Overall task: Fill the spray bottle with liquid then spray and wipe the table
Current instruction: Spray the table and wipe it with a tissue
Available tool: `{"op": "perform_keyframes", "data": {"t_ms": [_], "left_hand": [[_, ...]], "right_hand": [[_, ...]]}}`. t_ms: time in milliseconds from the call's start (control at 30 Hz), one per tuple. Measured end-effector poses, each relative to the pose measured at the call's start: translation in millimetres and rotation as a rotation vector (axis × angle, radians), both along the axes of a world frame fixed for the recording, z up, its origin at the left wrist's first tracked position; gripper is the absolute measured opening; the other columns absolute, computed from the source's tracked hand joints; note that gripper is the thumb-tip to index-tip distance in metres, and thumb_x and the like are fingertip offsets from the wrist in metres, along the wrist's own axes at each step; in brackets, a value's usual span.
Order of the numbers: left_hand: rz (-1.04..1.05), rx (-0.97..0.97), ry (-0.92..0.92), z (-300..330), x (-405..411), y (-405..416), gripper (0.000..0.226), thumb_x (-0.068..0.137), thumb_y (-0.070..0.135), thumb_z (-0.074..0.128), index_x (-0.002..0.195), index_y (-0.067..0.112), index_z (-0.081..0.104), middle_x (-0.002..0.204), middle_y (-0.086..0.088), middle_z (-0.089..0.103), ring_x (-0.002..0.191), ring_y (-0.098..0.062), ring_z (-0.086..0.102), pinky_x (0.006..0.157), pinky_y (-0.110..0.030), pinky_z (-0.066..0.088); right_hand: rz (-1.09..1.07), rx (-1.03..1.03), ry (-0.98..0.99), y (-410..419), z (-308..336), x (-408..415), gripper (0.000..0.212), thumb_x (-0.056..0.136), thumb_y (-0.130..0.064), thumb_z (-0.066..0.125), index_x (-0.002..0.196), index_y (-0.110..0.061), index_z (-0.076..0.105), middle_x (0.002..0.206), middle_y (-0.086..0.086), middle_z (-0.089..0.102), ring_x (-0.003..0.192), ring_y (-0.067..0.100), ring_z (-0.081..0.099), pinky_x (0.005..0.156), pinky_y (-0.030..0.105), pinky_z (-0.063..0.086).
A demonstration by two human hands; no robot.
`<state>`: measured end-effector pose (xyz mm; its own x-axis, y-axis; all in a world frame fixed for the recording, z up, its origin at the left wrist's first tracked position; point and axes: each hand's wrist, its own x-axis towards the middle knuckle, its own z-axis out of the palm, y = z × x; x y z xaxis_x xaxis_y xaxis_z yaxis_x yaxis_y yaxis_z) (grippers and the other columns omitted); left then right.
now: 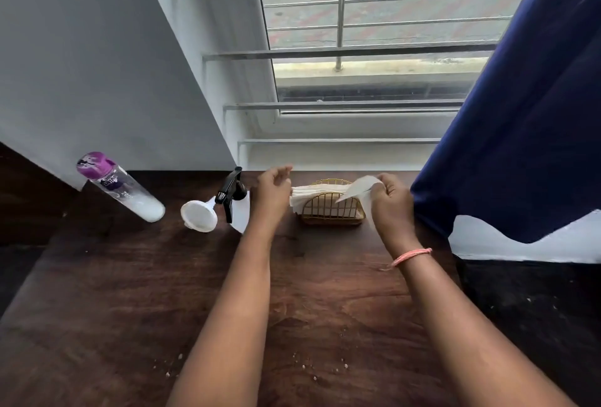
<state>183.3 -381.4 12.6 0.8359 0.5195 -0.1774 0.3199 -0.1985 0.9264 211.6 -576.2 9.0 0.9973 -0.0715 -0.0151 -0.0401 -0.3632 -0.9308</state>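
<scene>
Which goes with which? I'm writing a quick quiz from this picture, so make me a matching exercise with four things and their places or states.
Things:
1. funnel
2. purple-capped bottle
3. tissue
4. wire basket

Places or states:
A. pinched in the right hand
B. far left, liquid at its base
C. holds stacked napkins
D. just left of the spray bottle

Pairs: 1-D, 2-B, 3-A, 4-C

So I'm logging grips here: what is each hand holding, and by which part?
The right hand pinches a white napkin by its upper right end, above the gold wire holder. The left hand holds nothing.
</scene>
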Motion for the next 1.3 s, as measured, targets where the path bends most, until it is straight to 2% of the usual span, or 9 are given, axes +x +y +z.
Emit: {"op": "perform_keyframes", "data": {"t_ms": [100,233,333,533,800,1000,1067,1133,1300], "left_hand": [[-0.049,0.281,0.059,-30.2,-8.2,-6.2,0.041,0.083,-0.002,0.049,0.116,0.015,0.066,0.118,-0.003,0.065,0.098,-0.025,0.066,0.089,-0.042,0.055],[-0.019,0.406,0.054,-43.6,-12.1,-12.4,0.03,0.086,0.0,0.05,0.107,0.013,0.066,0.103,-0.008,0.065,0.082,-0.029,0.066,0.078,-0.042,0.056],[-0.005,0.385,0.077,-50.2,-10.3,-10.7,0.023,0.088,0.005,0.05,0.101,0.016,0.065,0.094,-0.009,0.068,0.079,-0.029,0.067,0.073,-0.043,0.058],[0.054,0.369,0.007,-42.1,-11.2,-11.3,0.01,0.087,0.004,0.058,0.091,0.011,0.065,0.091,-0.004,0.069,0.084,-0.019,0.062,0.073,-0.024,0.045],[0.048,0.392,-0.065,-34.3,-11.8,-5.8,0.008,0.084,0.011,0.064,0.081,0.016,0.069,0.082,-0.001,0.068,0.075,-0.017,0.064,0.07,-0.037,0.056],[0.038,0.449,-0.12,-22.7,-14.2,-4.9,0.005,0.085,0.021,0.066,0.082,0.021,0.07,0.084,0.007,0.069,0.076,-0.011,0.062,0.068,-0.032,0.053],[0.04,0.47,-0.152,-17.5,-14.2,-3.5,0.003,0.084,0.023,0.068,0.082,0.022,0.07,0.084,0.008,0.068,0.074,-0.01,0.062,0.067,-0.031,0.053],[0.025,0.452,-0.193,-11.1,-13.2,-2.4,0.002,0.082,0.024,0.07,0.081,0.024,0.07,0.084,0.008,0.066,0.072,-0.01,0.06,0.067,-0.033,0.053],[0.004,0.362,-0.234,0.5,-7.8,0.7,0.01,0.077,0.036,0.072,0.076,0.026,0.069,0.072,0.005,0.063,0.066,-0.015,0.061,0.062,-0.038,0.055]], "right_hand": [[0.177,-0.171,0.097,-0.3,0.8,-9.2,0.021,0.087,-0.02,0.051,0.105,-0.022,0.061,0.092,0.004,0.064,0.082,0.025,0.059,0.06,0.028,0.043],[0.315,-0.34,0.104,9.8,-7.6,-15.1,0.039,0.087,-0.032,0.052,0.126,-0.035,0.055,0.119,0.005,0.065,0.112,0.027,0.056,0.096,0.037,0.04],[0.425,-0.515,-0.019,17.3,-12.0,-19.1,0.047,0.092,-0.029,0.042,0.139,-0.037,0.043,0.138,0.0,0.053,0.129,0.021,0.045,0.099,0.038,0.03],[0.597,-0.742,-0.013,32.3,-19.2,-24.0,0.055,0.092,-0.026,0.033,0.144,-0.044,0.025,0.12,0.01,0.064,0.113,0.031,0.054,0.098,0.044,0.032],[0.555,-0.768,-0.099,36.4,-21.3,-29.2,0.051,0.099,-0.033,0.028,0.147,-0.043,0.016,0.105,0.012,0.068,0.102,0.031,0.059,0.096,0.044,0.033],[0.387,-0.546,-0.16,41.5,-11.5,-31.2,0.041,0.099,-0.046,0.026,0.132,-0.036,0.05,0.114,0.004,0.069,0.116,0.025,0.055,0.098,0.038,0.034],[0.314,-0.49,-0.272,42.6,-9.8,-32.4,0.048,0.098,-0.049,0.022,0.091,-0.027,0.064,0.09,0.001,0.072,0.095,0.027,0.062,0.085,0.037,0.04],[0.277,-0.477,-0.306,41.6,-10.7,-32.1,0.047,0.098,-0.047,0.028,0.06,-0.024,0.043,0.068,0.002,0.066,0.074,0.028,0.06,0.072,0.036,0.036],[0.326,-0.496,-0.246,33.6,-16.1,-29.7,0.009,0.082,-0.026,0.06,0.084,-0.024,0.068,0.095,-0.004,0.07,0.094,0.023,0.06,0.084,0.037,0.038]]}}
